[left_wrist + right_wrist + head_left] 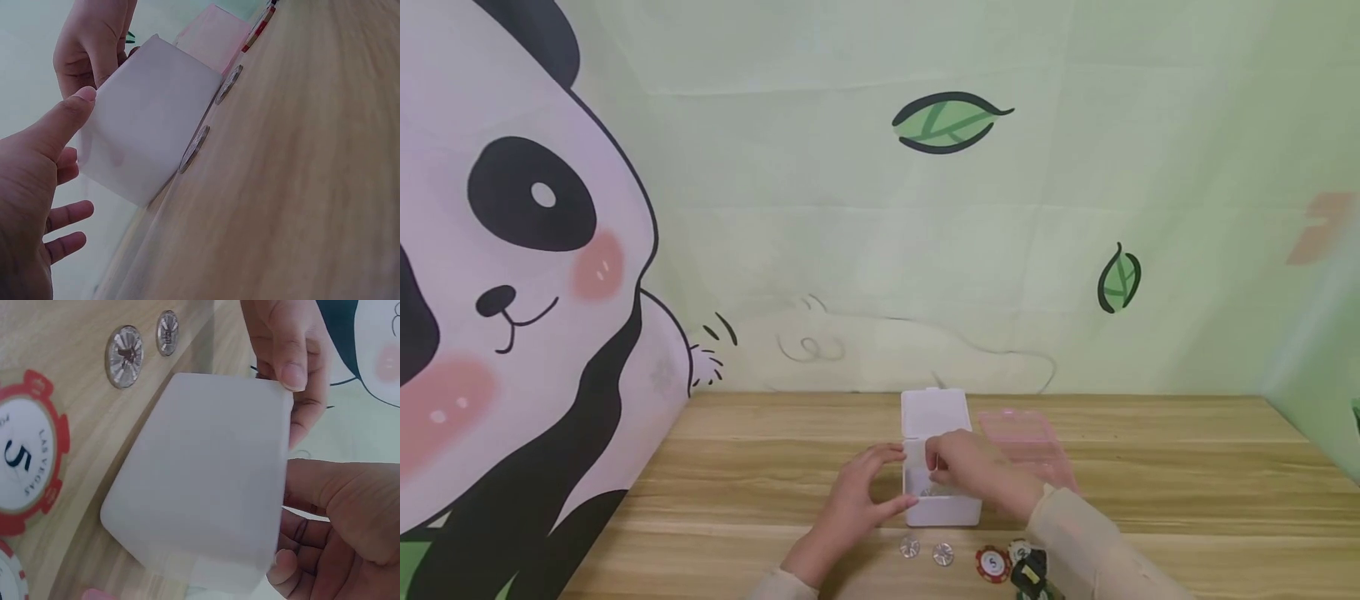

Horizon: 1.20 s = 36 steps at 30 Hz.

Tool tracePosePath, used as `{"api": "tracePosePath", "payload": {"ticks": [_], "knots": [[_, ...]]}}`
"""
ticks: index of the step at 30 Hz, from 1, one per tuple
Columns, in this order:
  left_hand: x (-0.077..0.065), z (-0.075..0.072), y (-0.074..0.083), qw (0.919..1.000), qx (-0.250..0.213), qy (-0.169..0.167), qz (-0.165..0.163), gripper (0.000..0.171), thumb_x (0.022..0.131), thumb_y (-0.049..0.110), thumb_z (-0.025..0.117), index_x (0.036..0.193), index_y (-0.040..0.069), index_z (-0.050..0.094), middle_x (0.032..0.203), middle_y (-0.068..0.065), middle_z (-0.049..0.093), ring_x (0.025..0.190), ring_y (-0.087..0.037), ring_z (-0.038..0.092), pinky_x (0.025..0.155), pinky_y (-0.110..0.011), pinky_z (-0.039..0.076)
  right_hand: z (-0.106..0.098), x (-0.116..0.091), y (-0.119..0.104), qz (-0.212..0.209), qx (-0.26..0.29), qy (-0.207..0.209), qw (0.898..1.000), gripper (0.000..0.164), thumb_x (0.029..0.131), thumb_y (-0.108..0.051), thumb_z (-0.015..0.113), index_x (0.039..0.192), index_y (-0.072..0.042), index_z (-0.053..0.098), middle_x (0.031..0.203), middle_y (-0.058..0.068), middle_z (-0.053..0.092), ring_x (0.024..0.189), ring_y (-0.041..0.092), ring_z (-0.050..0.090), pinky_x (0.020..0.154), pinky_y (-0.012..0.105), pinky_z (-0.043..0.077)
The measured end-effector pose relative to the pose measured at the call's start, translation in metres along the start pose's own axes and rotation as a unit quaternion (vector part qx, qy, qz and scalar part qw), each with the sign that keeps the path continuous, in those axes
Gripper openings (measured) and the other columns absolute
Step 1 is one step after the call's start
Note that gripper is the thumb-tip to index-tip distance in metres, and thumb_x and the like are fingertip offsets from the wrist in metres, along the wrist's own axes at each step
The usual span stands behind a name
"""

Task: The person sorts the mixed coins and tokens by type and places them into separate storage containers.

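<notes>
A small white box (943,512) stands on the table with its hinged lid (936,413) raised at the back. My left hand (859,492) is at the box's left side, its thumb touching the front rim corner; in the left wrist view its other fingers are loosely spread. From the right, my right hand (970,467) reaches over the box with bent fingers dipping inside. The box wall hides those fingertips in part, and I cannot tell whether they hold something. A silver coin-like token (927,492) shows inside the box.
Two silver tokens, one left (910,547) and one right (943,554), lie before the box. Beside them are a red-edged poker chip (993,564) and a few other chips, partly under the right sleeve (1090,542). A pink translucent case (1030,429) lies behind the right forearm.
</notes>
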<state>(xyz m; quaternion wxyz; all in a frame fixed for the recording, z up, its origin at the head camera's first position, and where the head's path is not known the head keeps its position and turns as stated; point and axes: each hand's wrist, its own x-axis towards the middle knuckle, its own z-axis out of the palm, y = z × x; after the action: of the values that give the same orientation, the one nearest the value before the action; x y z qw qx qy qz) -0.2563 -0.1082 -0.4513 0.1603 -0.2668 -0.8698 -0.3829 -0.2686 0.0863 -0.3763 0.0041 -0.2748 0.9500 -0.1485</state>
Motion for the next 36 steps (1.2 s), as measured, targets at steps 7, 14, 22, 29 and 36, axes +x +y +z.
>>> {"api": "tracePosePath", "payload": {"ticks": [7,14,22,29,36], "knots": [[0.001,0.001,0.0,1.0,0.003,-0.002,-0.003,0.053,0.075,0.032,0.08,0.12,0.011,0.061,0.131,-0.005,0.061,0.125,-0.025,0.055,0.106,-0.048,0.043,-0.003,-0.004,0.001,0.006,0.022,0.01,1.0,0.011,0.084,-0.012,0.071,0.08,-0.013,0.061,0.074,-0.003,0.063,0.065,0.009,0.052,0.059,0.023,0.045],[0.001,0.001,0.0,1.0,-0.001,-0.001,-0.003,0.052,0.076,0.031,0.08,0.12,0.011,0.061,0.131,-0.005,0.061,0.125,-0.025,0.055,0.106,-0.048,0.043,-0.007,-0.01,0.0,0.008,0.044,0.023,0.999,0.009,0.084,-0.013,0.07,0.081,-0.015,0.062,0.077,-0.003,0.067,0.068,0.008,0.056,0.061,0.023,0.047],[0.001,0.0,0.001,1.0,0.001,0.003,-0.003,0.052,0.075,0.03,0.08,0.12,0.012,0.061,0.13,-0.005,0.062,0.124,-0.025,0.055,0.106,-0.049,0.043,-0.013,-0.019,-0.003,-0.01,0.071,0.033,0.997,0.007,0.086,-0.011,0.068,0.082,-0.012,0.062,0.076,-0.004,0.064,0.067,0.006,0.052,0.059,0.02,0.044],[0.001,0.001,-0.001,1.0,0.002,0.005,0.001,0.052,0.075,0.032,0.08,0.119,0.012,0.061,0.13,-0.004,0.062,0.124,-0.025,0.055,0.105,-0.049,0.043,-0.013,-0.029,-0.006,-0.023,0.075,0.038,0.996,0.005,0.086,-0.014,0.069,0.085,-0.013,0.064,0.077,-0.006,0.063,0.068,0.003,0.052,0.059,0.018,0.045],[0.0,0.002,-0.002,1.0,0.0,0.005,0.001,0.052,0.076,0.034,0.079,0.12,0.013,0.061,0.131,-0.003,0.061,0.124,-0.025,0.055,0.105,-0.05,0.043,-0.011,-0.042,-0.01,-0.065,0.1,0.052,0.992,0.008,0.085,-0.012,0.069,0.081,-0.012,0.062,0.072,-0.007,0.06,0.063,-0.002,0.046,0.056,0.015,0.043]]}}
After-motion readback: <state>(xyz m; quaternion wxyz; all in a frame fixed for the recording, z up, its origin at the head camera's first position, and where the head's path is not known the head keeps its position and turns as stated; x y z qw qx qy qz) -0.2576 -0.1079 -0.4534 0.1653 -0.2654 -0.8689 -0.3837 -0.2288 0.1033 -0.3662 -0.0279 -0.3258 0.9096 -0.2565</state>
